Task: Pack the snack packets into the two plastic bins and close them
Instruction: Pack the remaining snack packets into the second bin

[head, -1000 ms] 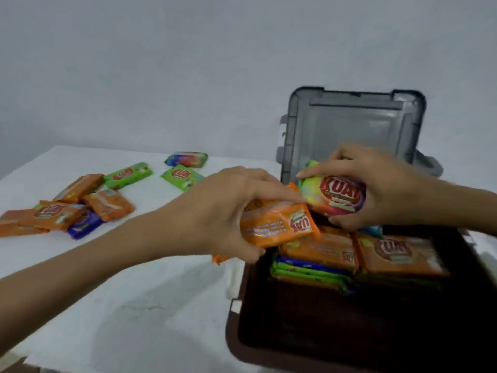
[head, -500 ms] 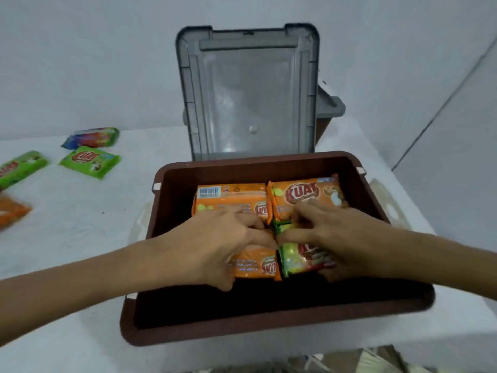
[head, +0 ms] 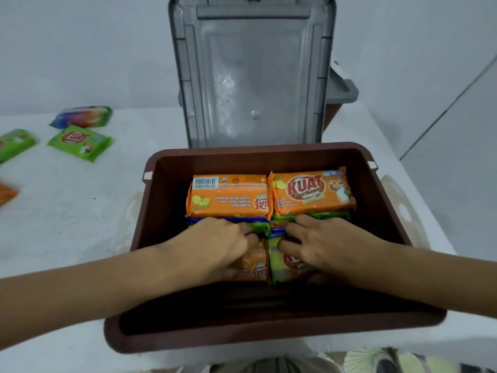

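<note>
Packets that were held up over the bin a second ago are now down inside it: the left hand (head: 215,249) lies flat over an orange packet (head: 256,266) and the right hand (head: 325,246) over a green-and-yellow packet (head: 285,265), both at the centre of the frame, side by side and touching along their inner edges. Neither hand is clenched; the fingers are spread and pressing down, more settling than grasping, though whether the thumbs pinch the packet edges cannot be told. Half a second ago the hands sat much the same way, so the placing is essentially finished. Just above them in the frame, two orange packets (head: 228,196) top the earlier stacks toward the far wall of the brown bin (head: 269,153), with blue and green edges showing beneath. The grey lid (head: 252,71) stands upright at the top centre, so closing is not yet done. At the upper left, on the white table (head: 80,211), loose packets remain: a green packet (head: 80,142), a multicoloured packet (head: 83,117) just above it, and others cut off by the left edge. Judging from these, packing is only partly done, and the dark strip at the bin's near side suggests room for more.
</note>
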Demonstrator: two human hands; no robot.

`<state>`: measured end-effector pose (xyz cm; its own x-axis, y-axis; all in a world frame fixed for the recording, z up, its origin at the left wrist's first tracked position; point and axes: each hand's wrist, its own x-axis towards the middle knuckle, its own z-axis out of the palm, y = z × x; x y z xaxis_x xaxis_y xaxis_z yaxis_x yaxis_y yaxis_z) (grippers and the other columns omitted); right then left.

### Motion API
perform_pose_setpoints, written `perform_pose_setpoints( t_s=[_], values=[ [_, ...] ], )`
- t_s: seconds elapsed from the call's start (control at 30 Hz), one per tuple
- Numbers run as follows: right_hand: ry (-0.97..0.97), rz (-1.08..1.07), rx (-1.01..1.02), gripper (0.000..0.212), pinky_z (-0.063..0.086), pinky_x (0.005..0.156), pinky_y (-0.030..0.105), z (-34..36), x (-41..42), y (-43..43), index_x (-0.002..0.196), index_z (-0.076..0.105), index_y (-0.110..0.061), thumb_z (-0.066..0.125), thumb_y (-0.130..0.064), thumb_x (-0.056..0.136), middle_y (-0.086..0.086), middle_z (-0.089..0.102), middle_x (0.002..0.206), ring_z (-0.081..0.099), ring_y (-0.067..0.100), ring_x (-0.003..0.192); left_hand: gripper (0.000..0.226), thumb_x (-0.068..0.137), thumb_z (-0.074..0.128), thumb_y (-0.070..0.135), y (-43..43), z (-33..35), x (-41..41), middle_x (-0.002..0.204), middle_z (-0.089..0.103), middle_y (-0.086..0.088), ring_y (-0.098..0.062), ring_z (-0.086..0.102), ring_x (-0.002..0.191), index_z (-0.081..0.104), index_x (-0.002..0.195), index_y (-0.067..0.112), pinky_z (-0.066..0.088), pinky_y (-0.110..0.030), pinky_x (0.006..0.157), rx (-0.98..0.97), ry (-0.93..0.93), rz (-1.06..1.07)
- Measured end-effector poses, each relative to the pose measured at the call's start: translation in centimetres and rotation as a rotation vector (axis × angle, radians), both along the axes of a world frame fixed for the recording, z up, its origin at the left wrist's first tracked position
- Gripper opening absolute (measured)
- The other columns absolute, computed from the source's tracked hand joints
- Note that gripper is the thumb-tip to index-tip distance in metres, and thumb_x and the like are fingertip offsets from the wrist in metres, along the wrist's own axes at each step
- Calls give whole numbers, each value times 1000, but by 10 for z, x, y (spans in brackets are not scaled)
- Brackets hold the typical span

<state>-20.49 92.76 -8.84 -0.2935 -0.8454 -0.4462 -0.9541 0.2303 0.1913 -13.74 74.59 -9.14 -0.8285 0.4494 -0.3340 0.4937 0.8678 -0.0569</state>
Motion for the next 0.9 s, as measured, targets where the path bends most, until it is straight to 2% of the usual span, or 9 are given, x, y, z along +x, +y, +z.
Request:
perform_pose_setpoints(
  t_s=[0.07,0.13,0.2,0.3,0.37,0.53,0.63,0.8,0.9],
  values=[
    [4,-4,26,60,50,79,35,-1,5,-6,132,40,-8,63,-35,84,19,51,127,54,30,110,51,90,53,36,4,0,-2,132,47,-3,-23,54,112,37,134,17,46,-35,88,-104,-66,12],
    [39,49,85,48,41,46,20,-8,5,-13,93,68,-12,82,-39,57,11,69,80,65,21,63,47,90,52,35,8,-1,-5,130,48,-5,-24,55,111,39,130,14,46,-35,86,-131,-39,-9],
    [68,57,-11,42,28,36,15,-12,2,-21,66,68,-19,85,-44,38,1,62,56,56,12,41,42,90,53,32,13,-3,-7,126,50,-7,-25,56,108,43,125,11,44,-34,81,-135,-29,-2],
    [6,-34,10,47,47,61,27,-8,6,-23,107,60,-10,70,-41,73,10,64,101,64,22,85,35,90,53,28,20,-6,-6,122,51,-10,-27,56,103,48,119,8,43,-34,77,-171,-42,-8],
    [21,-59,-18,48,46,79,36,-12,4,-18,126,43,-7,56,-33,87,12,51,124,54,29,109,33,91,52,26,20,-5,-4,121,51,-11,-27,56,102,50,119,8,45,-35,79,-157,-29,-7],
    [-44,-106,14,41,46,85,36,-1,4,-22,124,45,-10,50,-33,90,8,51,125,53,26,112,35,90,53,32,18,-3,-2,119,53,-10,-26,57,100,51,117,9,45,-34,77,-131,-34,2],
    [-100,-142,4,37,47,92,33,13,5,-18,125,49,-16,46,-34,92,2,49,129,51,20,114,38,88,55,41,2,10,-1,112,62,-4,-21,61,99,60,113,13,50,-30,79,138,-91,139],
    [-197,-147,-323,30,42,86,21,68,5,-45,121,53,-32,41,-31,93,-14,50,119,49,6,106,24,86,63,29,-53,62,9,95,73,7,2,64,87,70,106,18,49,-8,76,610,-116,406],
    [-211,-91,-567,28,43,84,25,85,-2,-94,117,57,-32,48,-33,90,-10,54,112,52,9,103,19,82,67,34,-102,87,15,93,71,10,1,62,90,71,97,24,52,-15,76,711,86,542]
  ],
)
